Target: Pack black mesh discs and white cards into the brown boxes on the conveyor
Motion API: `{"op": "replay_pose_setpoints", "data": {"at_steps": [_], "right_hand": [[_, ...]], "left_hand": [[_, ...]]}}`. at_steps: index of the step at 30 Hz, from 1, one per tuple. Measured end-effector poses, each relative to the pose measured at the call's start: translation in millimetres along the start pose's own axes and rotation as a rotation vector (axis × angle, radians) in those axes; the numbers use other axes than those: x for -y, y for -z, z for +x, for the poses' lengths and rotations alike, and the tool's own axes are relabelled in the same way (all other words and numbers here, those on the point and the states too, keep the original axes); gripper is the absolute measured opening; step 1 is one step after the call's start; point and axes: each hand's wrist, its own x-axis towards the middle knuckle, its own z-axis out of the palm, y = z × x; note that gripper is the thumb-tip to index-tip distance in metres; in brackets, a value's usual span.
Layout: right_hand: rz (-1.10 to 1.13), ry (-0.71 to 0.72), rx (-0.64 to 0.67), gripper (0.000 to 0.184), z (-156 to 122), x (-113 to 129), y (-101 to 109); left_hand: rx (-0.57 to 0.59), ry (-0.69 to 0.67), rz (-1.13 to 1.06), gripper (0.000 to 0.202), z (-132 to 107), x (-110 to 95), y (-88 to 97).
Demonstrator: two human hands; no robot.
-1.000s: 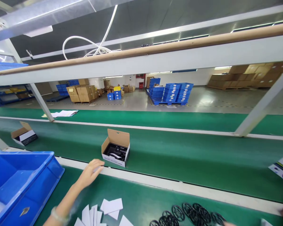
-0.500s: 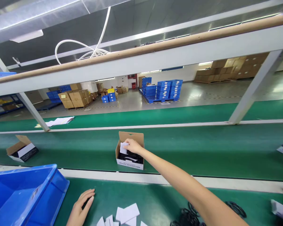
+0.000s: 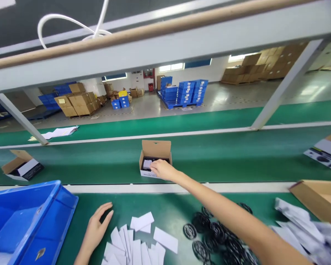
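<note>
While the small open carton (image 3: 155,151) stands on the green conveyor belt (image 3: 223,162) just past the white rail, its flap upright at the back, a white card (image 3: 147,163) lies inside it on dark contents. The right hand (image 3: 161,170) reaches over the carton's front rim, fingertips just beside the card. Whether the fingers pinch the card or only touch it cannot be told.

The left hand (image 3: 96,229) lies flat on the near green table, fingers apart and holding nothing, just beside a fanned heap of white cards (image 3: 139,243). Right of the cards lies a cluster of black round parts (image 3: 209,235), partly under the right forearm. A blue bin (image 3: 30,221) fills the near left corner.

Farther left on the belt stands a second open carton (image 3: 20,167). At the right edge are a brown box (image 3: 320,198) and blurred clear bags (image 3: 298,221).
</note>
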Motion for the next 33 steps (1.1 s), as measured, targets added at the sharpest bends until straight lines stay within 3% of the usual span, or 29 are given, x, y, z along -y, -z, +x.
{"op": "replay_pose_setpoints", "data": {"at_steps": [6,10,13,15,18,22,24,27,30,33], "right_hand": [[0.064,0.167,0.036,0.023,-131,-23,10],[0.029,0.051,0.114,0.022,-194,-29,-3],[-0.004,0.023,0.132,0.023,-210,-24,-18],[-0.031,0.049,0.112,0.032,-210,-18,-30],[-0.07,0.1,0.083,0.043,-203,-9,-46],[-0.061,0.084,0.043,0.033,-199,-4,-56],[-0.005,0.059,-0.019,0.036,-203,-1,-55],[0.142,0.044,-0.118,0.045,-220,10,-49],[0.286,0.132,-0.137,0.053,-243,29,-42],[0.373,0.188,-0.127,0.057,-266,38,-35]], "left_hand": [[0.478,-0.24,0.246,0.042,6,-94,-45.9],[0.62,-0.254,0.44,0.044,10,-120,-63.1],[0.6,-0.223,0.399,0.038,9,-127,-59.5],[0.535,-0.191,0.24,0.031,4,-132,-50.5],[0.401,-0.045,-0.18,0.027,-13,-142,-34.2],[0.272,0.256,-0.824,0.041,-49,-160,-28.9],[0.251,0.35,-1.079,0.041,-67,-173,-40.5],[0.281,0.435,-1.283,0.043,-86,-194,-74.8],[0.321,0.513,-1.256,0.049,-97,-212,-114.7],[0.313,0.567,-1.139,0.054,-103,-221,-140.9]]}}
